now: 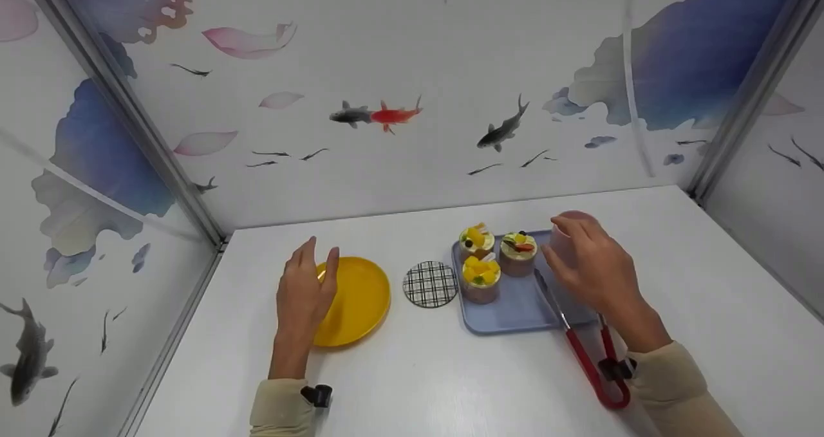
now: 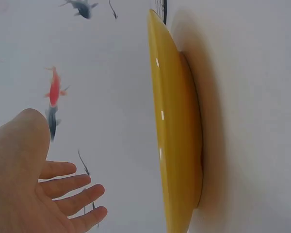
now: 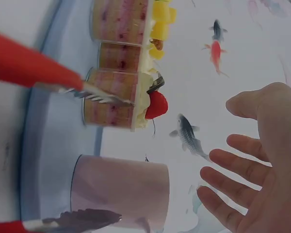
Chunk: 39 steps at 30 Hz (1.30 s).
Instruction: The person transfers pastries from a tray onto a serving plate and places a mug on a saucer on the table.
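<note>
Holds nothing in left hand (image 1: 304,289) or right hand (image 1: 595,263); has, below the right, tongs (image 1: 584,360), probably light and springy, best squeezed midway along the red handles (image 3: 29,60).

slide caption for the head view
Left hand near a yellow plate, right hand near tongs and a tray with three desserts

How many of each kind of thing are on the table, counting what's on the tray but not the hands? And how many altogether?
Cakes: 3
Plate: 1
Coaster: 1
Tray: 1
Cup: 1
Tongs: 1
Total: 8
</note>
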Available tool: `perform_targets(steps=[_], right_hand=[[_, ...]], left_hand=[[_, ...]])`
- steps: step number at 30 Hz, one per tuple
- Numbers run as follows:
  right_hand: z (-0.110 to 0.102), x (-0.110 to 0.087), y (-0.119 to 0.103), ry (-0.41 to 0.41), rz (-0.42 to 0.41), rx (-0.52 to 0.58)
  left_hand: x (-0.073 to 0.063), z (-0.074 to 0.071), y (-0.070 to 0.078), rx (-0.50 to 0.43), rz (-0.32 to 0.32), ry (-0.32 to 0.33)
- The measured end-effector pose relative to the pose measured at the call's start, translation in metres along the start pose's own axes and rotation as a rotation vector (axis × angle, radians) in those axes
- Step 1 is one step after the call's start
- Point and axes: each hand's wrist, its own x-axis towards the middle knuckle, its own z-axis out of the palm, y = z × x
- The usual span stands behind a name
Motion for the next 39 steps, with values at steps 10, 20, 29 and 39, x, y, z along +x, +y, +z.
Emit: perform_targets(steps=[10, 20, 29, 39], right_hand=[[-0.005, -0.024, 0.004, -0.099, 0.005, -0.063], [-0.014, -0.042, 0.017, -0.214, 0.031, -0.104], [-0.02, -0.056, 0.025, -0.428, 0.103, -0.122], [-0.019, -0.067, 0.028, -0.581, 0.203, -0.089]], left_hand=[[-0.003, -0.003, -0.007, -0.018, -0.063, -0.032], [-0.007, -0.004, -0.018, 0.026, -0.104, -0.067], [-0.011, -0.007, -0.028, 0.041, -0.099, -0.098], [-0.014, -0.013, -0.038, 0.041, -0.121, -0.131]])
